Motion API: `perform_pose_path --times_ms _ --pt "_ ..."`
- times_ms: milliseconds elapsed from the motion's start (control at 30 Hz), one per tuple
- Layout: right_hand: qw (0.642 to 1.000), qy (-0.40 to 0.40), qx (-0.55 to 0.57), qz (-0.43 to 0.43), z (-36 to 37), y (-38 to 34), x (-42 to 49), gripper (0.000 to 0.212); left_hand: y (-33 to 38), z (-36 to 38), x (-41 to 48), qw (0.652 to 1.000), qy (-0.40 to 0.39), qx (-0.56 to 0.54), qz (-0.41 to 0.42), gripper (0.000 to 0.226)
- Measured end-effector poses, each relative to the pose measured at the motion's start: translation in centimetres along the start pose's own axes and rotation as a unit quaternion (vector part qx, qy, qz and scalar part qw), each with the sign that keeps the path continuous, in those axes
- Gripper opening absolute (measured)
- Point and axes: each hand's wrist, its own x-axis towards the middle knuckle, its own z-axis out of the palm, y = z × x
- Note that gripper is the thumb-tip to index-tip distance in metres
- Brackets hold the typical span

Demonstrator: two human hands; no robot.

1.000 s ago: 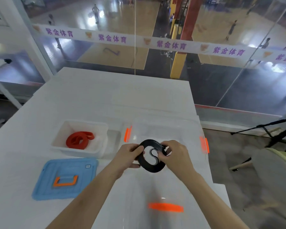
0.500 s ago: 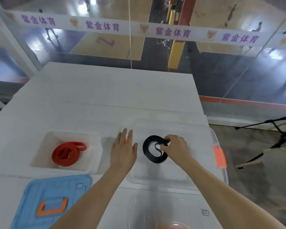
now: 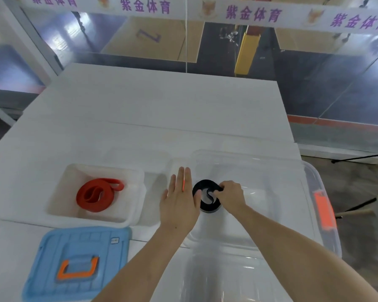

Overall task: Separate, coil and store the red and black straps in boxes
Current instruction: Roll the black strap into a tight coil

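Observation:
A coiled black strap [image 3: 206, 198] lies low inside the clear plastic box [image 3: 310, 184] on the right. My right hand [image 3: 230, 196] grips the coil's right side. Flat and with fingers spread, my left hand [image 3: 179, 203] rests at the clear box's left rim, its thumb touching the coil's left edge. The coiled red strap [image 3: 96, 196] lies in the small white box [image 3: 131, 179] on the left, with one loop end sticking out toward the right.
A blue lid with an orange handle [image 3: 76, 264] lies on the white table [image 3: 153, 110] in front of the white box. The clear box has orange latches [image 3: 323, 211]. A clear lid [image 3: 227, 277] lies near me. Glass wall beyond the table.
My left hand let go of the black coil and went flat at the box's left rim. My right hand carried the coil down into the clear box.

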Motion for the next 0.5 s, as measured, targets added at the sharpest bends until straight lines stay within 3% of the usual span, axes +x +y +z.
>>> perform_pose_path --times_ms 233,467,500 --pt "0.999 0.013 0.045 0.020 2.1 1.0 1.8 0.017 -0.3 0.1 0.1 1.000 0.016 0.014 0.007 0.072" --pt "0.999 0.003 0.047 0.015 1.7 1.0 1.6 0.027 0.1 -0.2 0.1 1.000 -0.001 0.029 0.004 0.074" --pt "0.999 -0.003 0.047 0.020 1.3 0.9 1.5 0.037 0.2 -0.3 0.1 0.999 -0.008 0.032 0.001 0.074"
